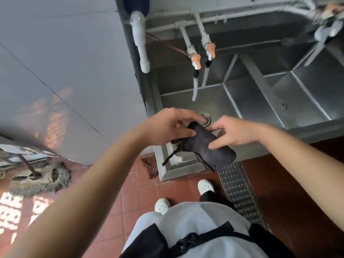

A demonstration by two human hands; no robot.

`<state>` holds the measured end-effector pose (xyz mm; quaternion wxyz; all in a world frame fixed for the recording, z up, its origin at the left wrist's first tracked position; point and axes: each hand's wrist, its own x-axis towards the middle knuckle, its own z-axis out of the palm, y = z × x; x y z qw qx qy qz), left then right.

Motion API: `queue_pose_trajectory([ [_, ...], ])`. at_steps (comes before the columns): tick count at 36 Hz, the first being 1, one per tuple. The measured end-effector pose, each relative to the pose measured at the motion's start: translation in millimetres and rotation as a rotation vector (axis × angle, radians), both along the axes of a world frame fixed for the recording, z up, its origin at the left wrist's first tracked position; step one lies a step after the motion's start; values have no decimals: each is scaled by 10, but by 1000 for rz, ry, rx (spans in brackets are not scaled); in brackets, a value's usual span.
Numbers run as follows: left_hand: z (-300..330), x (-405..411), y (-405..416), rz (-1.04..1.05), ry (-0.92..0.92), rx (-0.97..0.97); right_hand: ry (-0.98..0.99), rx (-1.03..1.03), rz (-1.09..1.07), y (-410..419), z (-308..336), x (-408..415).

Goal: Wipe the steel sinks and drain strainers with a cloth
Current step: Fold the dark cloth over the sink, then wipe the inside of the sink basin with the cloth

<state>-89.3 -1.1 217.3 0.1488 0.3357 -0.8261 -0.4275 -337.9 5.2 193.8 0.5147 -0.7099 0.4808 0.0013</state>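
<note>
Cloth (206, 146), dark grey and soft-looking, folded into a rough oblong with frayed threads trailing from its near end, hangs in the air between both hands over the front rim of the steel sinks. The left hand (167, 125) pinches the cloth's far upper corner, thumb underneath and fingers curled over the top. The right hand (234, 132) holds the cloth's right edge, its thumb pressed against the fabric and its fingers bent over the far side. Just beyond the left hand's fingertips, partly hidden by them, sits a round metal drain strainer (205, 118) with a ringed rim, set in the flat floor of the nearer sink basin (214, 97). That basin is brushed steel with sharp folded creases at its corners and dull, streaked walls. Past the right hand a broad steel divider separates it from a second basin (305, 97) of the same boxy shape. Above the left hand two thin white pipes end in taps with orange handles (203, 54), each trailing a pale hose into the nearer basin. Below both hands lie square red floor tiles (134, 198), a perforated metal floor grate (240, 192), and white clogs. Far off to the left of the left hand a shaggy mop head (40, 180) rests on the floor.
</note>
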Motion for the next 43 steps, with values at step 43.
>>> queue_pose_trajectory([
  [43, -2764, -272, -1042, 819, -1015, -273, -57, 87, -666, -2667, -3476, 298],
])
